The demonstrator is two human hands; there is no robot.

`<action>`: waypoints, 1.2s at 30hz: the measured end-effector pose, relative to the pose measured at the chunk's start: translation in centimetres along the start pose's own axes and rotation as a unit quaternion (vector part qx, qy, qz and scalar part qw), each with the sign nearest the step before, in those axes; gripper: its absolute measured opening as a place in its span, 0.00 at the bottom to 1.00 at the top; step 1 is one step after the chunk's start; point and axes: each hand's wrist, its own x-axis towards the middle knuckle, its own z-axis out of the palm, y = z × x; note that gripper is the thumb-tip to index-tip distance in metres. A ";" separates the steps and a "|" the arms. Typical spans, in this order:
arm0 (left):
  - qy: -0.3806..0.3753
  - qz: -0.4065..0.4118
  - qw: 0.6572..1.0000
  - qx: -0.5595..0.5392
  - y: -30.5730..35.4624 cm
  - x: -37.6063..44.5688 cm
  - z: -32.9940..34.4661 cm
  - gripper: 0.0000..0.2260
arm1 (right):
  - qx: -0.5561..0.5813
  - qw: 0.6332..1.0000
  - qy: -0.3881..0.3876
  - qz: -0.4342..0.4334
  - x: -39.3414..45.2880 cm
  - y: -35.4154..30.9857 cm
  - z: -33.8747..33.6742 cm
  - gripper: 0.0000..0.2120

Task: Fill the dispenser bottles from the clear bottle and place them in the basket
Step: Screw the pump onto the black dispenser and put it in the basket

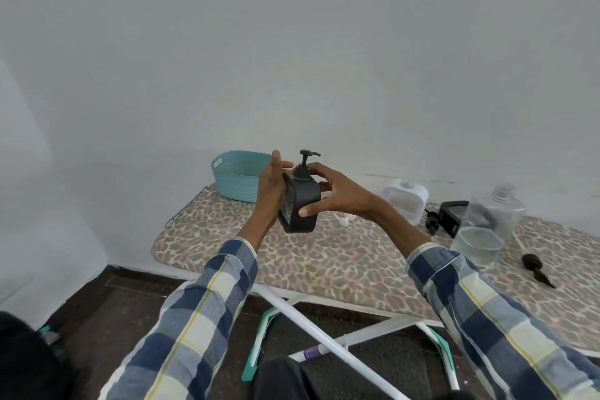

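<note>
I hold a black square dispenser bottle (300, 204) with its black pump on, tilted, above the ironing board. My left hand (272, 187) grips its left side. My right hand (331, 191) holds its right side, thumb on the front and fingers near the pump collar. The teal basket (238, 177) stands just behind my left hand at the board's far left. A large clear bottle (483, 230), open at the top and partly filled with clear liquid, stands at the right. A white dispenser bottle (406, 201) without a pump stands behind my right wrist.
The leopard-print ironing board (341, 256) runs from left to right near a white wall. A second black bottle (453, 216) lies behind the clear bottle. A loose black pump (535, 269) lies at the right. White board legs and dark floor are below.
</note>
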 end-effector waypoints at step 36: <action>0.171 0.070 0.958 0.219 -15.4 10.2 -9.4 0.59 | -0.171 0.982 0.065 0.046 30.7 6.7 12.0 0.42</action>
